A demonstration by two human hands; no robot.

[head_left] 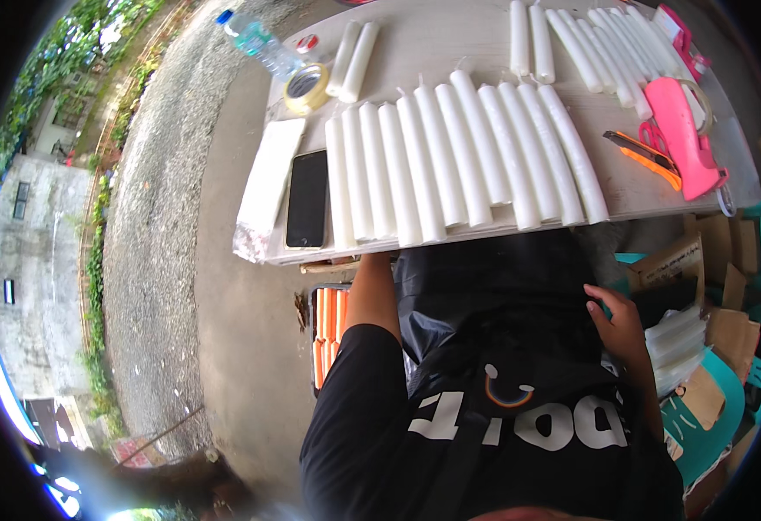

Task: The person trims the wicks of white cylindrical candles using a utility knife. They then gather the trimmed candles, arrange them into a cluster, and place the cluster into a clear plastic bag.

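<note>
A row of several white candles (430,163) lies side by side along the near edge of the table (445,39). My left forearm reaches under that edge, and the hand itself is hidden. My right hand (615,320) hovers beside my right thigh, fingers loosely bent and apart, with nothing seen in it. Nearest to it are white candles in clear plastic wrap (677,342), among cardboard on a teal plastic chair (713,397). Left of the candle row lie a black-screened phone (307,198) and a white packet in plastic wrap (270,182).
Pink tape dispenser (683,137), pink scissors (653,138) and orange utility knife (647,156) lie at right. More candles (608,49) lie behind. Tape roll (306,88) and water bottle (260,44) stand at far left. Orange candles (327,325) fill a container below.
</note>
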